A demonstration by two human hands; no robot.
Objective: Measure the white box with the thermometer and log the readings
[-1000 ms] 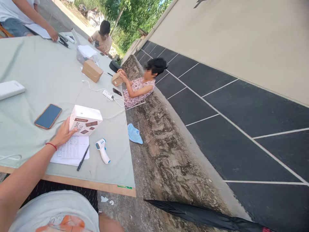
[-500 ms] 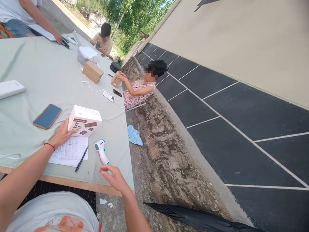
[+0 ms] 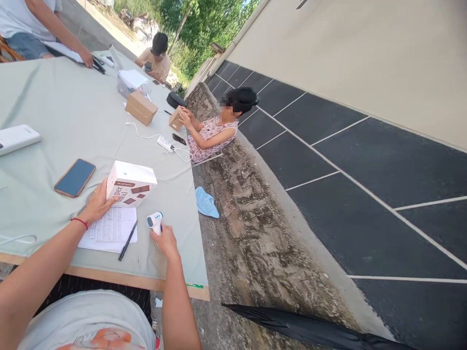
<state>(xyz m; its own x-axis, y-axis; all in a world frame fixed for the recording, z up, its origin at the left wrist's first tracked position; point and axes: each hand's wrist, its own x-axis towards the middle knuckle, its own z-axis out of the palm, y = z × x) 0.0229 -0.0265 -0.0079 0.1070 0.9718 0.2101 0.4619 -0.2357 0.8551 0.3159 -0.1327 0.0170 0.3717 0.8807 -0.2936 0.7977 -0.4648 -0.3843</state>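
Against the near left side of a white printed box rests my left hand, thumb across its front and fingers along its side. The box stands upright on the table at the top of some printed sheets. My right hand is wrapped round the handle of a white and blue infrared thermometer, whose head and small screen stay visible. Between the hands, a black pen lies at the right edge of the sheets. A phone with an orange rim lies left of the box.
A power strip with white cables, a brown carton and a white device are on the cloth-covered table. Another person handles a small carton at the right edge; two more people sit farther back. A folded black umbrella lies lower right.
My right hand has moved forward onto the thermometer and closed round its handle. My left hand has stayed on the box. The view has shifted slightly.
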